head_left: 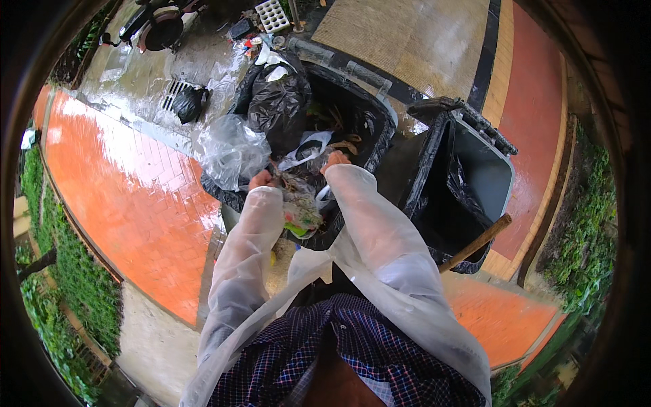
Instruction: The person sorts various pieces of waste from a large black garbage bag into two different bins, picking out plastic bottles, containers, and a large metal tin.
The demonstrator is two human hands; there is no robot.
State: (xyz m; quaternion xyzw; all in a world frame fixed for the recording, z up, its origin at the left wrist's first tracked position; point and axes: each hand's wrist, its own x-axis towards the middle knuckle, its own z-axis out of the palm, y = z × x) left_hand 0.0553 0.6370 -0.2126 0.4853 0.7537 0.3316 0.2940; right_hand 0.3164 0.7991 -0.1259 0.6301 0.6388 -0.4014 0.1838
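Before me stands a lined wheeled bin (pixel 376 114) full of rubbish. My left hand (pixel 262 179) is closed at its left side, beside a clear plastic bag (pixel 234 151) and a clump of plant waste; what lies inside the fingers is hidden. My right hand (pixel 335 160) is bent over clear plastic inside the bin, next to a white plastic bag (pixel 307 147); its grip is unclear. A full black bin bag (pixel 279 96) rests at the bin's upper left. Between my forearms sits a clear bag of mixed waste (pixel 302 211) with a green piece.
A second lined bin (pixel 498 168) stands open at the right, a wooden handle (pixel 475 243) leaning near it. A small black bag (pixel 188 104) lies by a drain grate (pixel 174 95). An egg tray (pixel 272 16) and litter lie beyond on wet paving.
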